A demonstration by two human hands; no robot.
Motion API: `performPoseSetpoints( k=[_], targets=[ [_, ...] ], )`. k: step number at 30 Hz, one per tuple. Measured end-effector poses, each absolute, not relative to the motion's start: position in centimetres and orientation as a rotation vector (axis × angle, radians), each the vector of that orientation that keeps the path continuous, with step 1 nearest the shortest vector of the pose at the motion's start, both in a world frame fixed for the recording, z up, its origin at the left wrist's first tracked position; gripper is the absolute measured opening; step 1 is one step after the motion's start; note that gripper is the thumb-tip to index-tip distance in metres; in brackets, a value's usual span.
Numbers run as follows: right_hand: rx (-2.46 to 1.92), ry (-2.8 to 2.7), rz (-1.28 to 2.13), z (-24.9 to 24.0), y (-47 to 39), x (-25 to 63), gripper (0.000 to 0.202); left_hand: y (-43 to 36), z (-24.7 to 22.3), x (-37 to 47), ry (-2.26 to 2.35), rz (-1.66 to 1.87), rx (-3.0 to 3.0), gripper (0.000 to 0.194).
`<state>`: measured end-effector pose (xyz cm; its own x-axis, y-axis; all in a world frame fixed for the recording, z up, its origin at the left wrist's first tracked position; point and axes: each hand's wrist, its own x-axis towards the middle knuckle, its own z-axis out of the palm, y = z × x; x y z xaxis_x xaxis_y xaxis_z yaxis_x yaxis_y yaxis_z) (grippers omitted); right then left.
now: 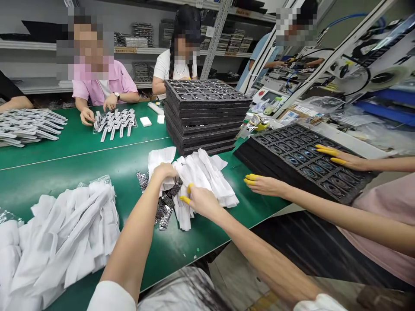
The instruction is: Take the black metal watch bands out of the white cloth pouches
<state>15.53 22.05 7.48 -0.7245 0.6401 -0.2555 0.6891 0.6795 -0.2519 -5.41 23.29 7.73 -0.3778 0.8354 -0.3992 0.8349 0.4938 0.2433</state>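
Note:
My left hand [164,172] lies closed on a heap of white sleeve-like wrappers [207,175] on the green table [81,160], gripping one of them. My right hand [200,200], with yellow finger cots on two fingertips, pinches the same heap from the near side. Under and beside the heap lie several dark metal mesh bands [164,209]. What exactly sits between my fingers is hidden by the wrappers.
A larger pile of white wrappers [61,242] lies at the near left. A stack of black foam trays [204,114] stands behind. At the right, a co-worker's hands [266,183] with yellow cots rest by another black tray [304,160]. People sit across the table with grey straps [115,123].

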Motion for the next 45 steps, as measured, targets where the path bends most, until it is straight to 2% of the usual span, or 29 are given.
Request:
performPoseSetpoints(
  k=[3,8,11,17,20,23,29,35,40,45],
  targets=[
    [1.15,2.721,-0.379,6.9,21.4,14.8,0.041,22.5,6.6,-5.0,2.37,0.059,1.313,0.046],
    [1.08,2.69,-0.348,7.4,21.7,13.7,0.026,21.6,5.7,-3.8,2.47,0.23,1.283,0.038],
    [1.063,2.691,-0.368,7.9,22.0,13.2,0.019,21.5,6.0,-3.5,2.494,0.345,1.279,0.034],
    [1.155,2.71,-0.434,7.3,21.5,13.0,0.027,19.5,7.9,-2.6,2.554,0.487,1.321,0.029],
    [1.183,2.698,-0.536,6.9,21.8,13.0,0.021,18.1,8.7,-2.2,2.57,0.51,1.325,0.027],
    [1.172,2.706,-0.749,6.6,22.9,13.2,0.017,17.1,9.3,-2.0,2.577,0.539,1.317,0.025],
    [1.086,2.667,-1.453,7.1,25.6,14.4,0.023,16.2,11.2,-2.7,2.576,0.648,1.314,0.015],
    [1.202,2.718,-1.997,12.5,30.1,15.1,0.027,17.0,13.8,-4.4,2.581,0.657,1.349,0.012],
    [1.2,2.705,-2.239,16.8,33.0,15.3,0.029,17.6,11.6,-5.5,2.581,0.537,1.302,0.015],
    [1.186,2.633,-2.756,19.1,33.9,15.4,0.028,17.0,9.2,-5.3,2.647,0.462,1.223,0.031]
  ],
)
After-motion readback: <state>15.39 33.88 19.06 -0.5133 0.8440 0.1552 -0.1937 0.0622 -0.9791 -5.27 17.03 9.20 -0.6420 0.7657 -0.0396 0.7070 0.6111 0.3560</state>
